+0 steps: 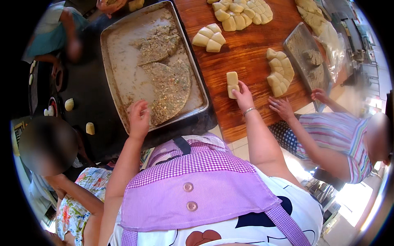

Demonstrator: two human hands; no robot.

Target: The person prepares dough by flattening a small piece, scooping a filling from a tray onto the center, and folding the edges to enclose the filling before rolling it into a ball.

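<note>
My right hand (pixel 243 97) grips the lower of two joined pale dough pieces (pixel 232 78) on the wooden table, with the thumb across its near end. On the left, my left hand (pixel 140 116) hovers at the near side of a large metal tray (pixel 123 65). Its fingers are loosely bent and apart, and nothing shows in them. Beside those fingers lies a chunky, speckled brown-green filling (pixel 169 88), spread over the tray's right half. To the right of my right hand sits a curved cluster of dough pieces (pixel 280 74).
More dough clusters (pixel 209 37) lie farther back on the wooden table (pixel 246 53). A floury metal tray (pixel 305 57) stands at right near a co-worker's hand (pixel 281 107). Small dough pieces (pixel 69 104) dot the dark surface at left, where other people stand.
</note>
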